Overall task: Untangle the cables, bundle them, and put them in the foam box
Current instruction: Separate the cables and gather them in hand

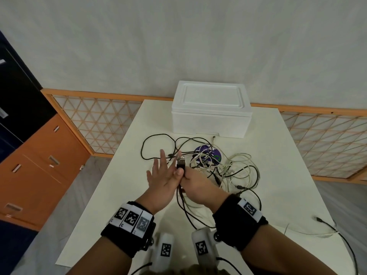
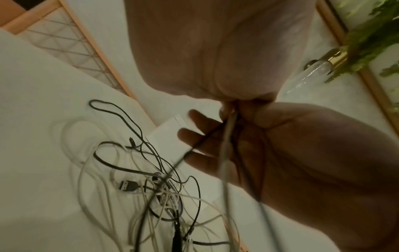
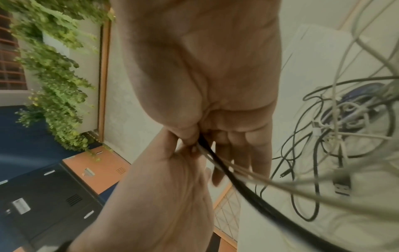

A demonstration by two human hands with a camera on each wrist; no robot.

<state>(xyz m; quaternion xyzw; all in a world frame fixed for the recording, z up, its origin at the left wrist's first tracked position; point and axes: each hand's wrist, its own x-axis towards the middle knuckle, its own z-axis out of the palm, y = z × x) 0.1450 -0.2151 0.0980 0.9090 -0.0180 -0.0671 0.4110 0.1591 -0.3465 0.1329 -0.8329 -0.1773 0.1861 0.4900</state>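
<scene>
A tangle of black and white cables (image 1: 224, 167) lies mid-table over a purple disc (image 1: 208, 155). The white foam box (image 1: 210, 116) stands behind it with its lid on. My right hand (image 1: 186, 176) pinches the black USB cable (image 3: 226, 172) just below its plug (image 1: 180, 162), holding the plug upright, and several strands hang down from the grip. My left hand (image 1: 163, 167) is pressed against the right one, fingers straight and spread, its thumb side touching the held strands. The left wrist view shows the same tangle (image 2: 155, 184) below both palms.
The cream table (image 1: 111, 195) has a loose black and white cable (image 1: 325, 225) trailing off its right front. An orange cabinet (image 1: 39, 165) stands to the left. A lattice panel (image 1: 95, 120) runs along the wall behind the table.
</scene>
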